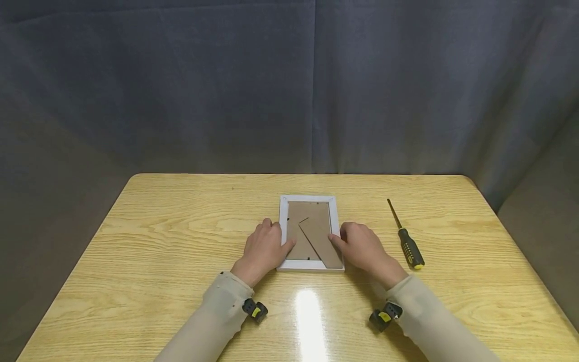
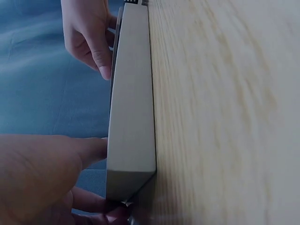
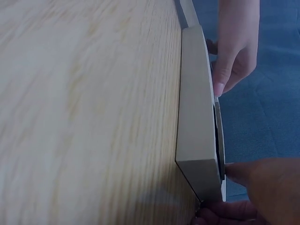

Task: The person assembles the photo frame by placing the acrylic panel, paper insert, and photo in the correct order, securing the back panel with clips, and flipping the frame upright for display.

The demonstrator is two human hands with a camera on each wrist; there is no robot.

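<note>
A white picture frame (image 1: pixel 283 213) lies back side up on the table, its brown backing board (image 1: pixel 296 241) and slanted stand flap (image 1: pixel 323 236) showing. My left hand (image 1: pixel 264 246) grips the frame's left side, with the thumb over the rim and the fingers down at the outer edge. On the opposite side, my right hand (image 1: pixel 364 246) holds the frame the same way, its thumb by the stand flap. In the left wrist view the frame's near side wall (image 2: pixel 131 108) stands low against the tabletop, with fingertips tucked at its bottom corner.
To the right of the frame lies a screwdriver (image 1: pixel 409 249) with a black and yellow handle, its shaft pointing away. The wooden table (image 1: pixel 181 216) has rounded far corners. Behind it hangs a dark grey curtain (image 1: pixel 312 90).
</note>
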